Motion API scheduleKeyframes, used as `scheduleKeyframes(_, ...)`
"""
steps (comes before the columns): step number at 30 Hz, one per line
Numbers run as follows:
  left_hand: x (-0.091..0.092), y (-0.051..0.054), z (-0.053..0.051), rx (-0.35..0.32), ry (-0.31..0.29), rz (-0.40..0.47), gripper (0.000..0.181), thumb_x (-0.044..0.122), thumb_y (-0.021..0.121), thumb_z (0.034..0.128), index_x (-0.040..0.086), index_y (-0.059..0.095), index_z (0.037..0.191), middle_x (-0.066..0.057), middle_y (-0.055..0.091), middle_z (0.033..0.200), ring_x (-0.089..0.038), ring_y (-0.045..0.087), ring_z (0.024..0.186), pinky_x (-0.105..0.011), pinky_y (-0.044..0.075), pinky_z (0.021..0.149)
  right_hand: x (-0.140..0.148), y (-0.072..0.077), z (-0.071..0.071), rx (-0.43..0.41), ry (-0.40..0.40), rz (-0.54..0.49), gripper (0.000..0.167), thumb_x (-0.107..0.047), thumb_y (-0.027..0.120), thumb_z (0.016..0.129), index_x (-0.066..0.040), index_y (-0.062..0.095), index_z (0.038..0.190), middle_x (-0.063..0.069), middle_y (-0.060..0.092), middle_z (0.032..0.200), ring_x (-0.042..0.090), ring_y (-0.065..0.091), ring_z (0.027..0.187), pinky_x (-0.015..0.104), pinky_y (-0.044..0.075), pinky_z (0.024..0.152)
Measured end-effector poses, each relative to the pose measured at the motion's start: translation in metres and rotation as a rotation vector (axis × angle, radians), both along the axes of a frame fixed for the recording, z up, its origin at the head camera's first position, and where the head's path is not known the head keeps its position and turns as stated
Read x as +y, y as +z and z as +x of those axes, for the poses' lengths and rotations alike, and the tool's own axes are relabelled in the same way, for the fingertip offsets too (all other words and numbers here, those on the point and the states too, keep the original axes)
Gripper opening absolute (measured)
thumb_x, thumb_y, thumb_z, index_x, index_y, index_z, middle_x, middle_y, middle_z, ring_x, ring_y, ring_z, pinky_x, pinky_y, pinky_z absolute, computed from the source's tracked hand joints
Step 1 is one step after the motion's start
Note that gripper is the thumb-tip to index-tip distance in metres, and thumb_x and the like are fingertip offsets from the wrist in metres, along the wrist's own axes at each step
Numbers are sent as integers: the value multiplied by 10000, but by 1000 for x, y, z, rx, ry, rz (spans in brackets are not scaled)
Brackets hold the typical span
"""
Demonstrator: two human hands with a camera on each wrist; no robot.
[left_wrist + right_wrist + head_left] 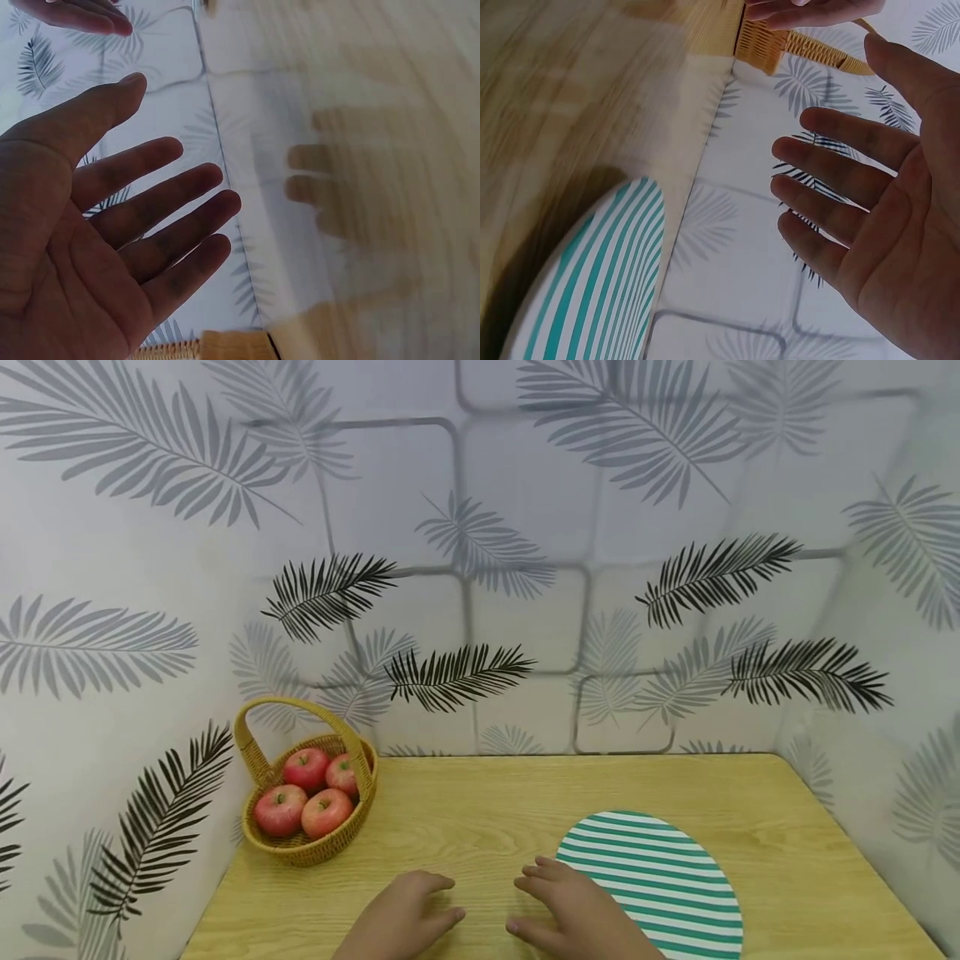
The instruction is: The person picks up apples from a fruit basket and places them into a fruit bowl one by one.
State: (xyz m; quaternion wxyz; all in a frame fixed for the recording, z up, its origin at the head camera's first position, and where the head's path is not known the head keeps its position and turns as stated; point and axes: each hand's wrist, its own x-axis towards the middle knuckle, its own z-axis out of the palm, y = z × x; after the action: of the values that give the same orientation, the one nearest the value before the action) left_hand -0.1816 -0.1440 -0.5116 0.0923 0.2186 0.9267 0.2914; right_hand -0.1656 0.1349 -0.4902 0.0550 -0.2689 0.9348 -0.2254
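Both hands hover over the front of the wooden table, palms facing each other with a gap between them. My left hand (408, 914) has its fingers spread and holds nothing; the left wrist view shows its bare palm (75, 262). My right hand (573, 910) is likewise relaxed, its palm (900, 247) bare in the right wrist view. Beside the right hand lies a round placemat (660, 881) with green and white stripes. Back left of the left hand stands a wicker basket (315, 852) with an arched handle, holding several red apples (281, 810).
The light wooden table (480, 810) meets a leaf-patterned wall covering (525, 610) at its back edge. The same covering runs along the left and right sides. The basket's handle (292, 702) rises well above the apples.
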Motion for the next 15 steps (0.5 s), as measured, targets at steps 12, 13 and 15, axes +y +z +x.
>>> scheduleKeyframes(12,-35,-10,4,-16,86,4,520,455,698,916,24,694,1207,-114,718,1195,-346,663,1144,-555,522,950,-23,-5,-3,136,84,2,655,-685,476,948,-159,674,1285,41,675,1303,284,615,1243,498,535,977)
scheduleKeyframes(13,-37,-11,4,-18,93,1,522,457,698,915,24,694,1207,-116,718,1195,-348,664,1142,-559,521,948,-25,-5,-3,141,86,6,645,-680,484,948,-162,675,1282,35,678,1294,270,623,1227,487,541,968)
scheduleKeyframes(15,-42,-13,5,-22,107,-9,534,468,697,912,22,693,1206,-120,717,1195,-351,663,1141,-564,518,950,-29,-5,-3,147,91,10,623,-669,502,948,-172,679,1278,23,679,1286,246,634,1200,468,547,956)
